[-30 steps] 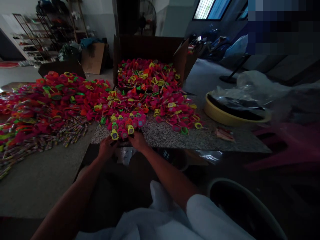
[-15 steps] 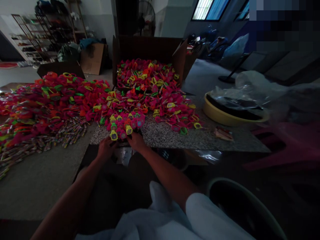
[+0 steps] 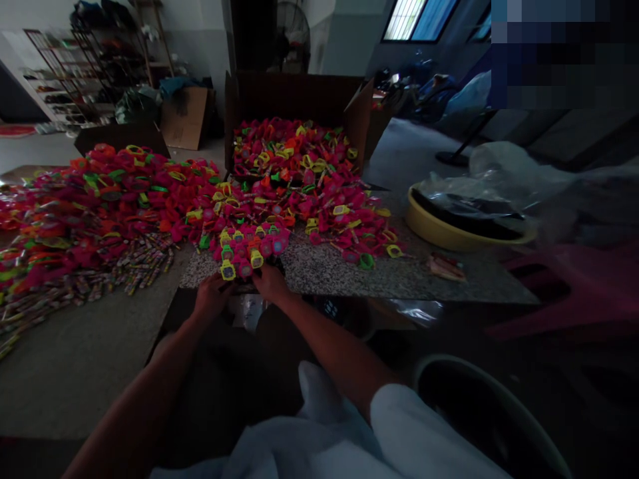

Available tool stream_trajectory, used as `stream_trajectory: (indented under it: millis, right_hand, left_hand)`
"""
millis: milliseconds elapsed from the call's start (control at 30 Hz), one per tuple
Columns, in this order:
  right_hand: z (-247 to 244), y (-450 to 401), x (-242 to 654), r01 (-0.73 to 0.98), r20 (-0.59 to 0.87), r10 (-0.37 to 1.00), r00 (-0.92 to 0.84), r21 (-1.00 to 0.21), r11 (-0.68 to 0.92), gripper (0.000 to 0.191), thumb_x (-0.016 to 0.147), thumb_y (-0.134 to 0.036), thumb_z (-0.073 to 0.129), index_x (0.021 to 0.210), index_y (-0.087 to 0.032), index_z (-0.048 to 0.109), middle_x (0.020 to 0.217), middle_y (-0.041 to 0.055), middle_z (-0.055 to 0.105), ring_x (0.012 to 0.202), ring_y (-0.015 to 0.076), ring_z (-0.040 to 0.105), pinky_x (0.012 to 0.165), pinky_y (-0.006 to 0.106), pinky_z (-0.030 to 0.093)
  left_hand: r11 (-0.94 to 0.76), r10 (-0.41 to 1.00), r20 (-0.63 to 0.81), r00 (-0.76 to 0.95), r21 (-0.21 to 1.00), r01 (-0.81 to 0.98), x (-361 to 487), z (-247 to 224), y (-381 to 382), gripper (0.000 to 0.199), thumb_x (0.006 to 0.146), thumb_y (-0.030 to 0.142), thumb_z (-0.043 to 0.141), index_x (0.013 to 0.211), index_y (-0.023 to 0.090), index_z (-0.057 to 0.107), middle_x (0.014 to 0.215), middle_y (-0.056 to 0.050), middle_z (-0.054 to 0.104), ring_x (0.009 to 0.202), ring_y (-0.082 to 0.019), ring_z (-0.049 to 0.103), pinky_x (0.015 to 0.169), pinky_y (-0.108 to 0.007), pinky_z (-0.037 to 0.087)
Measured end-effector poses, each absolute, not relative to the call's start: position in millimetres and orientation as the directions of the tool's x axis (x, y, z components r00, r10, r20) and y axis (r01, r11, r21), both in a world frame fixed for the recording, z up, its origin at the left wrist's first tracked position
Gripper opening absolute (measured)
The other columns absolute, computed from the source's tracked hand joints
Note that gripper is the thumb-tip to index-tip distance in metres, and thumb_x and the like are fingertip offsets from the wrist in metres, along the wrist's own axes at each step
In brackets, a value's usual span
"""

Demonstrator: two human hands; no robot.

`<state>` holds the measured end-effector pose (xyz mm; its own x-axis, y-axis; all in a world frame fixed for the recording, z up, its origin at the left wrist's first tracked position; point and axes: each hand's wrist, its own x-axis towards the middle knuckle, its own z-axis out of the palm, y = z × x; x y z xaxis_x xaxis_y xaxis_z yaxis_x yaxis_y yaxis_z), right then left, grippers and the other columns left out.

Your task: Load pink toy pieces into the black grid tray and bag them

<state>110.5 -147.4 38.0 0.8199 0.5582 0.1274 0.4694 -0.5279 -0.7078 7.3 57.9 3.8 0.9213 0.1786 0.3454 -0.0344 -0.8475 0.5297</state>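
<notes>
Dim workroom with a speckled table (image 3: 339, 274) at its front, beyond which stands an open cardboard box (image 3: 299, 93) filled with bright toy watches. One bunch of watches (image 3: 244, 251), faces up and set closely together in rough rows, lies at the table's near edge between the two hands. The left hand (image 3: 212, 294) and right hand (image 3: 272, 283) both reach its near side, fingers curled low; whether they grip it cannot be told. Judged by arrangement, this bunch is the only ordered part — the loose heap (image 3: 329, 203) behind it, the large left pile (image 3: 124, 193) and the box's contents lie jumbled. Toward the left and back, heaps crowd the bunch; rightward, the speckled strip gives room to move as far as a small packet (image 3: 446, 267) and a yellow basin (image 3: 424, 226) — the front edge drops away just below the wrists.
</notes>
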Motion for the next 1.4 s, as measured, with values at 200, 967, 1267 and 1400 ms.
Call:
stream_trajectory:
  millis: [200,967,1267,1400]
  right_hand:
    - [35.1,-143.6,111.2,0.469,0.127,0.547,0.827,-0.694,-0.547,0.04,0.102,-0.026,0.063,0.141,-0.017,0.066,0.13,0.0136,0.077,0.124,0.0296,0.071,0.103,0.032,0.053]
    - [41.2,-144.8,116.9,0.518,0.075,0.622,0.779,-0.635,-0.573,0.035,0.105,-0.029,0.058,0.136,-0.014,0.065,0.123,0.0143,0.078,0.112,0.0272,0.074,0.092,0.029,0.051]
    - [46.2,-142.5,119.6,0.593,0.103,0.681,0.725,-0.596,-0.542,0.039,0.103,-0.026,0.059,0.139,-0.014,0.066,0.139,0.0169,0.069,0.121,0.0288,0.07,0.1,0.033,0.052]
    - [48.8,-134.7,117.1,0.601,0.104,0.676,0.73,-0.569,-0.561,0.04,0.103,-0.033,0.063,0.139,-0.017,0.069,0.138,0.017,0.069,0.12,0.0311,0.071,0.096,0.034,0.054]
  left_hand:
    - [-0.829,0.177,0.333,0.926,0.557,-0.041,8.6,4.5,55.9,0.025,0.092,0.039,0.067,0.102,0.023,0.082,0.11,-0.009,0.08,0.1,-0.027,0.074,0.092,-0.041,0.059]
    - [-0.982,-0.027,0.212,0.977,0.178,-0.066,75.4,135.0,2.7,0.022,0.089,0.034,0.066,0.104,0.021,0.074,0.097,-0.01,0.074,0.089,-0.028,0.067,0.085,-0.038,0.05]
    - [-0.971,-0.066,0.004,0.998,0.231,-0.065,96.8,153.0,17.5,0.012,0.073,0.032,0.068,0.078,0.022,0.071,0.078,-0.004,0.07,0.071,-0.02,0.063,0.063,-0.03,0.041]
    - [-0.973,-0.131,0.123,0.984,0.173,-0.151,90.7,147.9,17.2,0.005,0.073,0.027,0.067,0.071,0.022,0.067,0.079,-0.007,0.067,0.077,-0.024,0.064,0.071,-0.034,0.048]
